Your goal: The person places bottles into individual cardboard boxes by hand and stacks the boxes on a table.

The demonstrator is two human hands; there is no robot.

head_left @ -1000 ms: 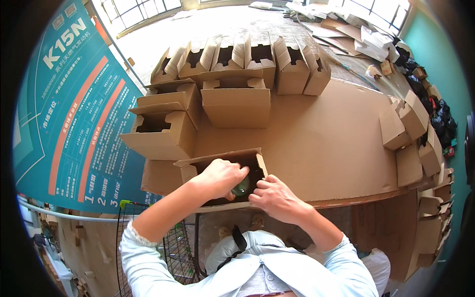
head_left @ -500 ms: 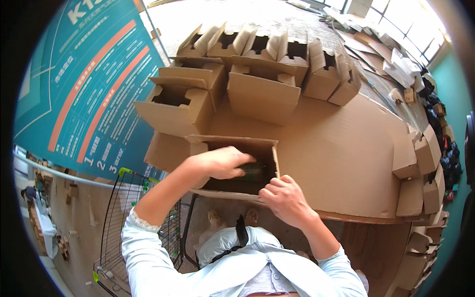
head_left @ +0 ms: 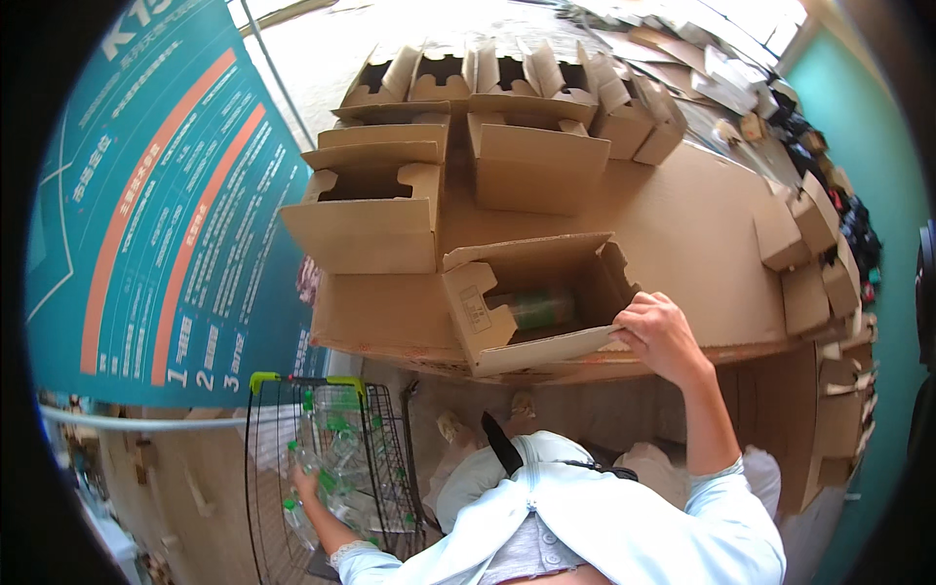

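An open cardboard box [head_left: 546,357] stands at the near edge of the cardboard-covered table. Inside it lies a clear plastic bottle with a greenish look [head_left: 542,310]. My right hand [head_left: 651,330] pinches the box's near right corner, its fingers closed on the edge of the flap. Down at the left, my left hand [head_left: 306,482] is inside a black wire cart [head_left: 252,487], among several clear plastic bottles with green caps [head_left: 341,448]. Its fingers are against or beside one of these bottles; whether they grip it is too small to tell.
Several open cardboard boxes [head_left: 363,234] stand at the table's back and left. Smaller boxes [head_left: 805,296] sit at its right end. A teal printed banner [head_left: 185,244] rises at the left. Flattened cardboard and black bags [head_left: 858,234] lie along the right wall.
My left hand has left the box and moved down left into the cart. A bottle now shows lying in the box. The box appears turned and farther right, my right hand still at its corner.
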